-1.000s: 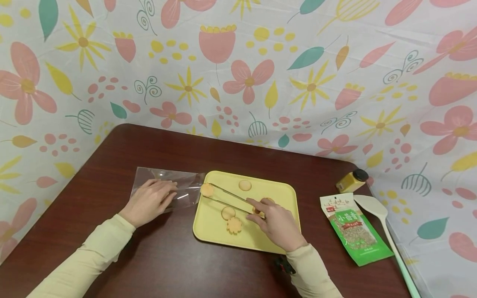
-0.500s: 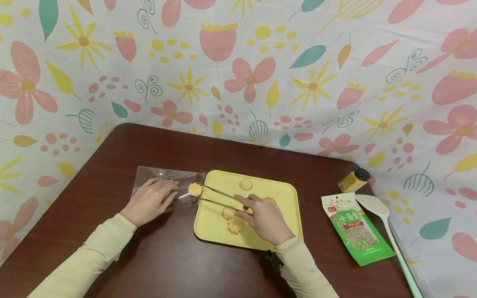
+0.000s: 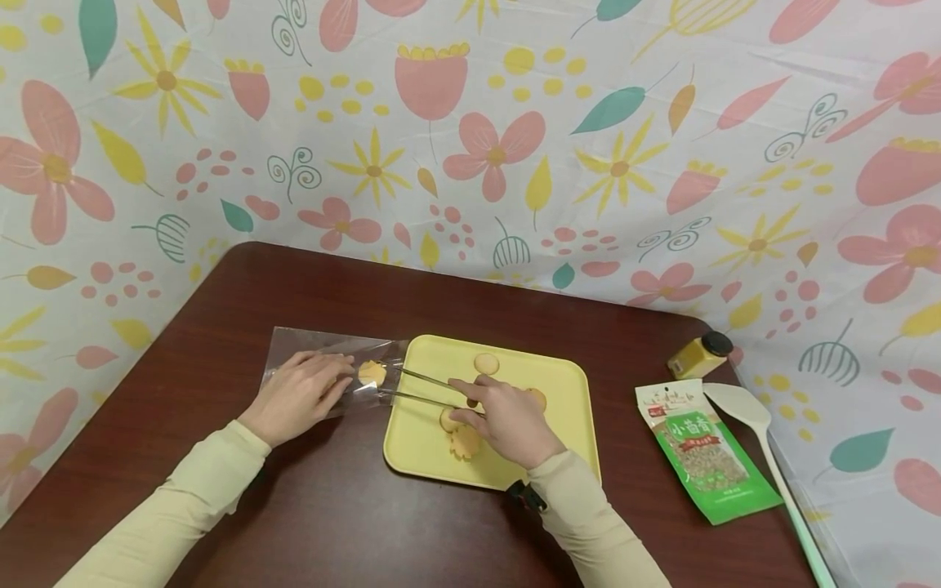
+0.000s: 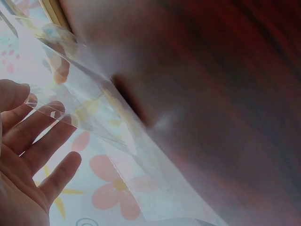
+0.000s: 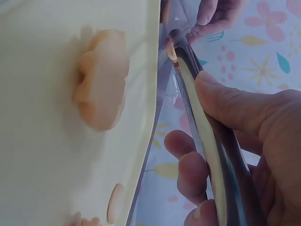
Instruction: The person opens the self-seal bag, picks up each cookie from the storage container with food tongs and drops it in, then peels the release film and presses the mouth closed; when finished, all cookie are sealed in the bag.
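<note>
My left hand (image 3: 305,392) lies over the clear plastic bag (image 3: 323,341) and pinches its film between thumb and fingers; in the left wrist view the bag (image 4: 99,108) stands partly lifted at the fingertips. My right hand (image 3: 510,420) grips metal tongs (image 3: 426,399), thumb on one arm and fingers curled round the other. The tongs' ends reach into the bag's mouth. A flower-shaped biscuit (image 3: 372,373) is inside the bag, at their tips. On the yellow tray (image 3: 415,457) lie a round biscuit (image 3: 486,364), a scalloped biscuit (image 3: 465,445) and others, partly hidden by the right hand.
Right of the tray lie a green seasoning packet (image 3: 702,453) and a white-headed spatula (image 3: 738,406). Behind them a yellow jar (image 3: 691,359) with a black lid rests tilted. A flowered cloth (image 3: 470,147) hangs beyond the table (image 3: 353,506).
The tongs and right hand have moved left, carrying the flower-shaped biscuit off the tray's left edge and into the bag. My left hand has stayed in place on the bag.
</note>
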`<state>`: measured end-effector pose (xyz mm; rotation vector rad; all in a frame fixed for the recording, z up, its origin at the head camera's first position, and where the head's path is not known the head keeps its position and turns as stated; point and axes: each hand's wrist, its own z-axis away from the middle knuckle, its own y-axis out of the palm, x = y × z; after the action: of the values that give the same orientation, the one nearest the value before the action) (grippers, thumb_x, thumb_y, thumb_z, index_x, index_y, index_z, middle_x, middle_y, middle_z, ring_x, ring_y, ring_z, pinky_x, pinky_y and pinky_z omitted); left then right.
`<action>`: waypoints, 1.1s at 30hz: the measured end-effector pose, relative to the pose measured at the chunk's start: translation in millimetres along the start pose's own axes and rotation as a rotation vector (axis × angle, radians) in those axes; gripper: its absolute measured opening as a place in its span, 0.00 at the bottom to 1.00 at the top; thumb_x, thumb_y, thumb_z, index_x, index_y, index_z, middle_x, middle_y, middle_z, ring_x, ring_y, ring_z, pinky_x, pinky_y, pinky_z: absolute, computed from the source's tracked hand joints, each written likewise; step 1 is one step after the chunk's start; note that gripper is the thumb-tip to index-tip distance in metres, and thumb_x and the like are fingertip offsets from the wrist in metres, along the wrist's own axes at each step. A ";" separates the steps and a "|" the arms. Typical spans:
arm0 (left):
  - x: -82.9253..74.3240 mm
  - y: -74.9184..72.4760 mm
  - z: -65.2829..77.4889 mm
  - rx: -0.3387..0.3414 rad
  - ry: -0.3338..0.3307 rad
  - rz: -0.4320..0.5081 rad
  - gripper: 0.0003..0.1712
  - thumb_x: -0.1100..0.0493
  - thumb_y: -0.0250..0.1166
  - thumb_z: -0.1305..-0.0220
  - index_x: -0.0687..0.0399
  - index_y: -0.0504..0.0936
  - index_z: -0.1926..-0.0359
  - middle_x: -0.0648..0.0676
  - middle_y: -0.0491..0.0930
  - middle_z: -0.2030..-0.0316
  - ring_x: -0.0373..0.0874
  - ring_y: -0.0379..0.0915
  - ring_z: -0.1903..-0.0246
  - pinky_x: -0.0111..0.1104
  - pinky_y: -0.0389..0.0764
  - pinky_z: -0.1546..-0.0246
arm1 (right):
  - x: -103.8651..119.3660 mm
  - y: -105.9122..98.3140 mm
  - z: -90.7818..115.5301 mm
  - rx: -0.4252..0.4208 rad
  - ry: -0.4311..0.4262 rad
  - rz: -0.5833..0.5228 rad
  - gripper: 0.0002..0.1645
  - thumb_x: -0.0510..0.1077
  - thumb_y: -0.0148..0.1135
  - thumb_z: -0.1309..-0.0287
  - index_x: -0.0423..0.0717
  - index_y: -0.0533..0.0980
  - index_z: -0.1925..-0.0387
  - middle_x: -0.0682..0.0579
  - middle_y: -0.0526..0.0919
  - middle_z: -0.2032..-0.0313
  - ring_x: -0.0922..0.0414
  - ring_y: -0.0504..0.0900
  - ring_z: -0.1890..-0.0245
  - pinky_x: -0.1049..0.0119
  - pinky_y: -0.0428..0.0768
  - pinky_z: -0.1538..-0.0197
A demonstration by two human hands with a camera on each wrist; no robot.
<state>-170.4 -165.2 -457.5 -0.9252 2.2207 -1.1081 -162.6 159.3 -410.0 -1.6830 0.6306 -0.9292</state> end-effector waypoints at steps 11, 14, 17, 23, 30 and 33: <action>-0.7 0.0 -2.0 -0.021 0.023 0.006 0.16 0.62 0.71 0.45 0.61 0.83 0.54 0.58 0.84 0.57 0.52 0.81 0.55 0.48 0.76 0.49 | 7.8 3.6 -13.5 0.014 -0.029 -0.005 0.27 0.57 0.65 0.40 0.59 0.77 0.40 0.57 0.79 0.66 0.66 0.70 0.80 0.69 0.68 0.81; -0.6 0.3 -2.1 -0.019 0.021 0.011 0.17 0.62 0.72 0.45 0.61 0.83 0.54 0.57 0.84 0.57 0.52 0.81 0.55 0.48 0.76 0.49 | 9.4 4.3 -16.5 0.013 -0.030 -0.004 0.27 0.57 0.65 0.40 0.59 0.77 0.40 0.57 0.80 0.66 0.66 0.69 0.81 0.69 0.69 0.81; -0.6 0.4 -1.6 -0.015 0.020 0.012 0.17 0.62 0.72 0.45 0.61 0.83 0.54 0.57 0.84 0.57 0.52 0.81 0.56 0.48 0.76 0.49 | 10.8 5.3 -19.2 0.015 -0.034 -0.014 0.28 0.57 0.65 0.41 0.58 0.77 0.40 0.56 0.81 0.66 0.66 0.69 0.82 0.68 0.69 0.81; -0.2 1.4 -0.6 -0.011 0.029 0.016 0.18 0.62 0.73 0.46 0.60 0.83 0.54 0.57 0.84 0.56 0.52 0.81 0.55 0.49 0.76 0.49 | 13.8 8.4 -22.9 0.026 -0.041 -0.033 0.28 0.56 0.66 0.41 0.55 0.77 0.40 0.55 0.81 0.66 0.66 0.69 0.82 0.69 0.70 0.81; -0.8 1.5 -0.1 -0.006 0.029 0.030 0.18 0.62 0.73 0.47 0.58 0.84 0.54 0.57 0.84 0.54 0.52 0.80 0.54 0.50 0.76 0.49 | 16.8 10.9 -26.9 0.022 -0.052 -0.031 0.28 0.57 0.66 0.41 0.55 0.77 0.40 0.55 0.81 0.67 0.65 0.71 0.81 0.67 0.73 0.79; -1.7 1.9 0.5 -0.001 0.022 0.038 0.17 0.62 0.73 0.46 0.59 0.84 0.54 0.57 0.83 0.53 0.52 0.80 0.52 0.50 0.75 0.49 | 17.1 12.4 -28.3 0.021 -0.052 -0.022 0.28 0.57 0.66 0.41 0.56 0.77 0.40 0.56 0.81 0.67 0.65 0.71 0.81 0.67 0.72 0.79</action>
<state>-169.6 -163.3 -459.1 -0.8712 2.2469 -1.1048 -176.0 126.7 -413.5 -1.6933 0.5667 -0.9015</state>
